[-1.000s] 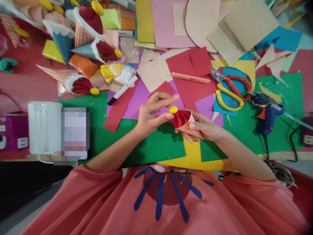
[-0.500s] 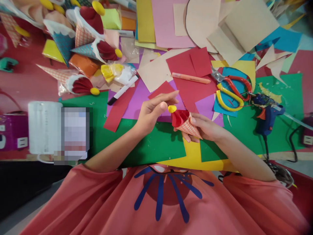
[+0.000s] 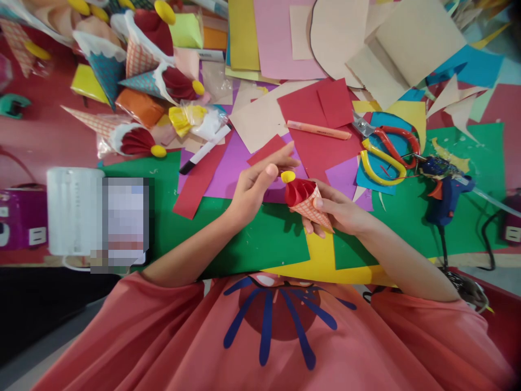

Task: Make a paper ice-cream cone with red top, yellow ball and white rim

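Note:
My right hand is closed round a small paper ice-cream cone, with an orange checked outside and a folded red filling. The cone lies tilted, its tip toward the lower right and its mouth toward the upper left. On the filling's upper left end sits a yellow ball. Just left of that ball, my left hand is held with its fingers stretched out and apart, holding nothing. Under both hands lie green sheets and purple paper.
Several similar cones with white trim lie at the upper left beside packets of clay. Scissors, a glue gun and an orange marker rest to the right. A black-and-white marker and a phone are on the left.
My left hand has opened slightly more, its fingers spreading away from the yellow ball. My right hand has shifted its grip a little and turned the cone slightly.

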`<state>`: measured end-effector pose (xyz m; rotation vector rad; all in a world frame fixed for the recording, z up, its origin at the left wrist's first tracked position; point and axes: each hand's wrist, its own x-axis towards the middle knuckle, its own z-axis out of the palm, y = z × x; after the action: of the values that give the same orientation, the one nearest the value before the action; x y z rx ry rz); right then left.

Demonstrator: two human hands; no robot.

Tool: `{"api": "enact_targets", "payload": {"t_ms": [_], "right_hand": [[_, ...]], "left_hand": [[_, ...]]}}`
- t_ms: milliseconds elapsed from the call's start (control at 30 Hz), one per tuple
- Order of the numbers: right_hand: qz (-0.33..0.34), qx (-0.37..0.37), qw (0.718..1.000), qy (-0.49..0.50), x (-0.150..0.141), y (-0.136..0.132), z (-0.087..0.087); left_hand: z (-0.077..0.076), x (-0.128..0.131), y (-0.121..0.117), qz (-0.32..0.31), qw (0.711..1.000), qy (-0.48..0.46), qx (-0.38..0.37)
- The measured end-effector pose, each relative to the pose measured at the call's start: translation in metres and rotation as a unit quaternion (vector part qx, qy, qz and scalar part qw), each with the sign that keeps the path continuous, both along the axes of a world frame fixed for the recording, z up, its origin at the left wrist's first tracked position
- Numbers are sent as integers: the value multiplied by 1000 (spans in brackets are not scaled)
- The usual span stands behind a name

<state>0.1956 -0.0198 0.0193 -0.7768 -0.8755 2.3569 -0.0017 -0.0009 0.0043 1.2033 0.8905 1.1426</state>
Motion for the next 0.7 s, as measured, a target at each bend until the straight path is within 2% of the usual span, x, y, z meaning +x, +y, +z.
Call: {"api": "enact_targets", "payload": {"t_ms": [233,600,700], "right_hand": [[1,-9,1000,-12,-1,-1,0],[-1,-19,1000,9,-1,-1,2],[-15,-29,999,10,-1,0,3]], "left_hand": [[11,-1,0,1,992,104,75],[7,-1,-4,-51,997,49,45],[6,-2,-3,-51,997,32,57]]}}
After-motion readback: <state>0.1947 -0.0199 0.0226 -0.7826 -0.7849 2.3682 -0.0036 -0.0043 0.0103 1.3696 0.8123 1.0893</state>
